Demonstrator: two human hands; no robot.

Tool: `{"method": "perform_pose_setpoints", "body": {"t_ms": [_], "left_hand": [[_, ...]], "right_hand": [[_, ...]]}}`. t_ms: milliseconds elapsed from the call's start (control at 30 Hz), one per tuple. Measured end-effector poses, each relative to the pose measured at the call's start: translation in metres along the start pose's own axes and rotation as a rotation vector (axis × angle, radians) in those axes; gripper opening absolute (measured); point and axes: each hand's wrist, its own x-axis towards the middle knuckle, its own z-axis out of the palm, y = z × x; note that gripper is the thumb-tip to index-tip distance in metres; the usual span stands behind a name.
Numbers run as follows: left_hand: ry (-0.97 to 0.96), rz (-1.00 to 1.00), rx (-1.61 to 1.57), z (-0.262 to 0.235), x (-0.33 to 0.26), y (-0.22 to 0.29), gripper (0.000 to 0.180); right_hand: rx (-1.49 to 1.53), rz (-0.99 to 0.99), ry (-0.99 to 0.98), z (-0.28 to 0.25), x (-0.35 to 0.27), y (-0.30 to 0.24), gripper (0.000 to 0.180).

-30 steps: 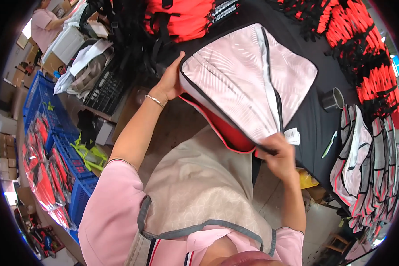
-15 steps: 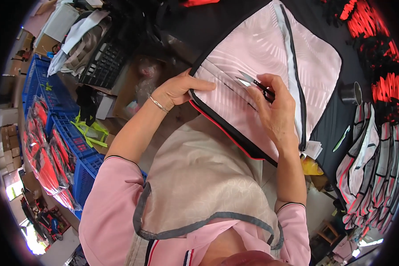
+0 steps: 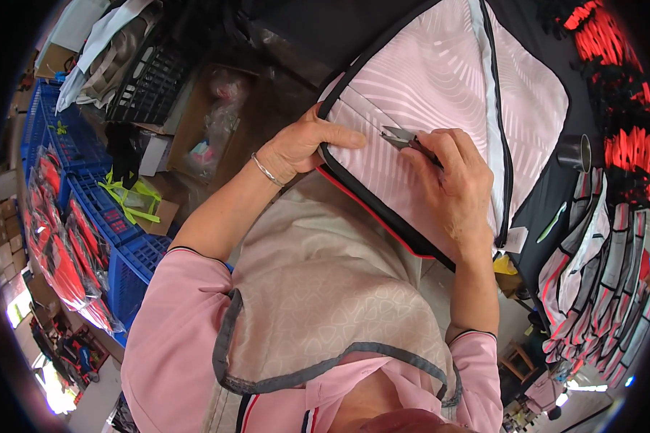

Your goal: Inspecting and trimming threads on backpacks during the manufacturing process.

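A pink patterned fabric panel [image 3: 433,79] with black bound edges lies slanted before me, perhaps part of a bag. Down its right part runs a white strip [image 3: 493,108] beside a black edge. My left hand [image 3: 303,144] pinches the panel's left edge, thumb on top and fingers underneath, out of sight. In my right hand [image 3: 458,180] is a pair of small thread snips [image 3: 401,136] with dark handles. Their blades point left and meet the panel near a seam line, close to my left thumb. Red piping [image 3: 375,220] shows along the lower edge.
Black cloth [image 3: 541,162] covers the table, with a dark metal cup [image 3: 575,153] and a green-white pen-like tool [image 3: 552,221] to the right. Grey and red strips [image 3: 581,267] hang beyond. Blue crates [image 3: 98,209] and bagged red goods [image 3: 58,238] stand left.
The snips' blades have come down to the panel near the seam line, closer to my left thumb. My left hand keeps its hold on the edge. The whole view has shifted slightly.
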Motion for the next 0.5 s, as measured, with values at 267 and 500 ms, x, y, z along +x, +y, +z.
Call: {"method": "perform_pose_setpoints", "body": {"t_ms": [267, 500], "left_hand": [[-0.019, 0.019, 0.025, -0.003, 0.001, -0.001, 0.051], [0.061, 0.03, 0.083, 0.004, 0.008, 0.014, 0.048]], "right_hand": [[0.109, 0.099, 0.037, -0.004, 0.003, -0.003, 0.019], [-0.023, 0.005, -0.073, -0.004, 0.006, 0.013, 0.016]]}}
